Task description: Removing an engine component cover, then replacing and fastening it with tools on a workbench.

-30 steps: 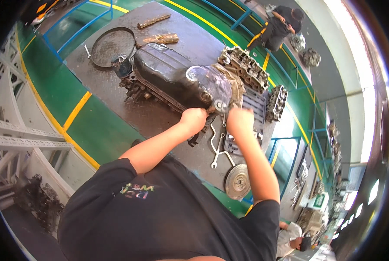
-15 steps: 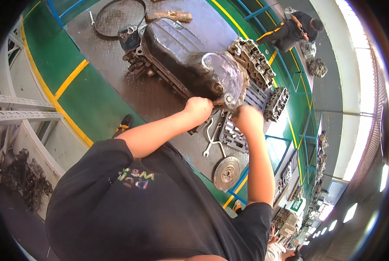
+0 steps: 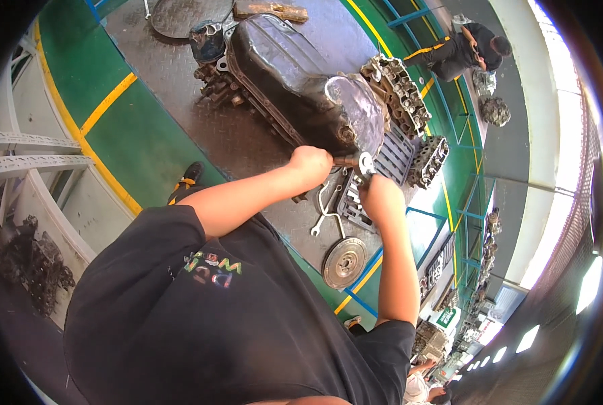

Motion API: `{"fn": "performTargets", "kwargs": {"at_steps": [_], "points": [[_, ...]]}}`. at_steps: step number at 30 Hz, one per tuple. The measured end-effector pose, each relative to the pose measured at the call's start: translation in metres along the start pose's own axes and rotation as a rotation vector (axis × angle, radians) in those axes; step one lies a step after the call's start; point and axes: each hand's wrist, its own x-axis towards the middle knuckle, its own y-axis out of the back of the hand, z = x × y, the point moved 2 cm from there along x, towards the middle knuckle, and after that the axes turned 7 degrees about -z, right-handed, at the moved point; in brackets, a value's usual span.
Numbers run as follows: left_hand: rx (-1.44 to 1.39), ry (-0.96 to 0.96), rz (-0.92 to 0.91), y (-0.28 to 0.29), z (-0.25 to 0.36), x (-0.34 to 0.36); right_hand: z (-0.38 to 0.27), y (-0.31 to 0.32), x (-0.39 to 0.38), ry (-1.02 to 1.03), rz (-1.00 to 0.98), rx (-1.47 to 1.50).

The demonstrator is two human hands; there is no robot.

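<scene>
An engine (image 3: 294, 84) lies on the metal-topped bench with its dark oil pan facing up. At its near end I hold a ratchet wrench (image 3: 366, 163) between my two hands. My right hand (image 3: 384, 199) is closed round the handle, just below the round shiny head. My left hand (image 3: 310, 167) is closed on the shaft side of the ratchet, beside the engine's lower edge. What the shaft's far end meets is hidden behind my left fist.
Cylinder heads (image 3: 397, 94) lie beyond the engine, near an open tool case (image 3: 390, 158). Closer are a combination wrench (image 3: 323, 216) and a round flywheel-like disc (image 3: 345, 262). A wood block (image 3: 271, 11) lies at the back. Another person (image 3: 473, 47) is at far right.
The ratchet head and my right hand have come slightly nearer to me, away from the engine. My left hand stays closed at the engine's edge. The whole view has shifted a little.
</scene>
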Motion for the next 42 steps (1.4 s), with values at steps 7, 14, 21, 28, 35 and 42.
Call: {"fn": "performTargets", "kwargs": {"at_steps": [7,14,21,28,35,42], "points": [[-0.033,-0.018,0.030,0.001,-0.004,0.001,0.025,0.003,0.030,0.045,0.219,-0.035],[-0.044,-0.052,0.060,0.000,-0.012,0.004,-0.008,0.033,0.006,0.086,-0.267,0.146],[-0.054,-0.037,0.007,-0.001,-0.009,0.007,0.003,0.004,0.016,0.020,-0.007,-0.065],[-0.067,-0.049,-0.002,0.001,-0.005,0.002,0.034,0.003,0.037,-0.012,-0.078,0.137],[-0.020,-0.024,0.010,-0.004,-0.013,0.003,-0.010,0.017,0.002,0.123,-0.462,0.298],[-0.022,-0.080,0.003,-0.008,-0.003,0.010,0.023,-0.003,0.025,-0.025,-0.116,-0.032]]}}
